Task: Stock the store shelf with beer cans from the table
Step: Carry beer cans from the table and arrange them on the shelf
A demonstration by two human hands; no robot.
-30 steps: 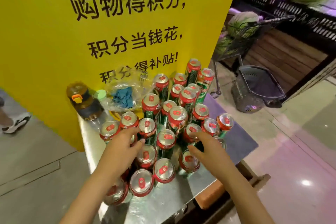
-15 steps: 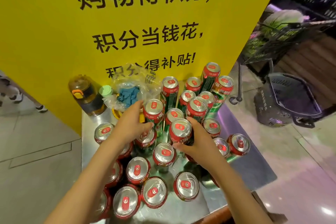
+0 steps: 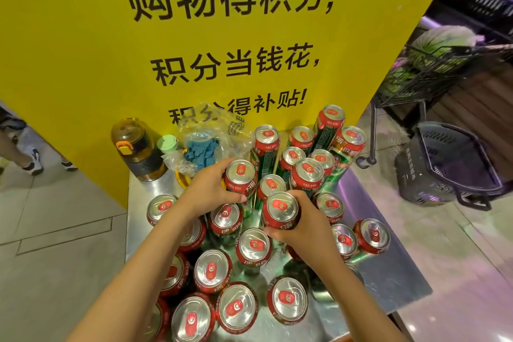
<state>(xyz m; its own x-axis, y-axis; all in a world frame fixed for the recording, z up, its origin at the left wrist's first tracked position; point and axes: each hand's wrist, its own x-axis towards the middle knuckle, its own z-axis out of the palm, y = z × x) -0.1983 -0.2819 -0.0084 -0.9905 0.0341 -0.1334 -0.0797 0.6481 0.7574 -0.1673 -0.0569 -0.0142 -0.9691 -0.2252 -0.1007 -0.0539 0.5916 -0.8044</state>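
Several red-and-green beer cans with silver tops stand packed together on a metal table (image 3: 138, 219). My left hand (image 3: 209, 189) grips one beer can (image 3: 241, 178) near the middle of the group, fingers wrapped round its side. My right hand (image 3: 302, 226) grips a second beer can (image 3: 281, 211) just to the right, thumb on its near side. Both cans sit a little higher than their neighbours. No store shelf is in view.
A yellow sign board (image 3: 83, 50) rises right behind the table. An amber water bottle (image 3: 138, 150), a small green-lidded cup (image 3: 167, 143) and a plastic bag with blue cloth (image 3: 205, 144) sit at the back left. A dark basket (image 3: 449, 169) and a shopping cart (image 3: 433, 69) stand on the floor to the right.
Both hands reached forward into the cans and closed round one can each; the two gripped cans now stand slightly raised. The view moved closer to the table.
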